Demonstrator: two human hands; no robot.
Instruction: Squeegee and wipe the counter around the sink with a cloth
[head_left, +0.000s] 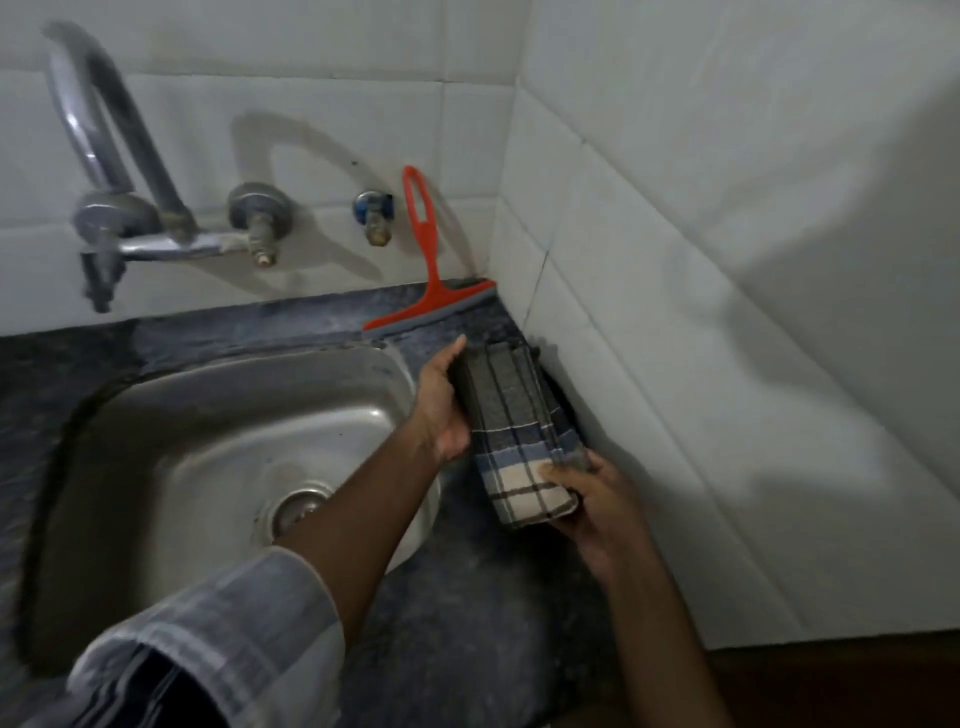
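The dark stone counter (467, 597) wraps the steel sink (234, 415) at centre left. The folded plaid cloth (519, 441) lies right of the basin, by the tiled wall. The left hand (439, 410) cups its far edge; the right hand (597, 504) pinches its near end. The red squeegee (428, 275) stands in the upper-centre corner, untouched. Recommended: flatten the cloth fully, then wipe toward the basin.

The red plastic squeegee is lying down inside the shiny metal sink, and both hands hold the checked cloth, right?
Not quite. The red plastic squeegee stands on the dark counter behind the shiny metal sink, its handle leaning on the white tiled wall. The head view shows both hands, left hand and right hand, holding the checked cloth.
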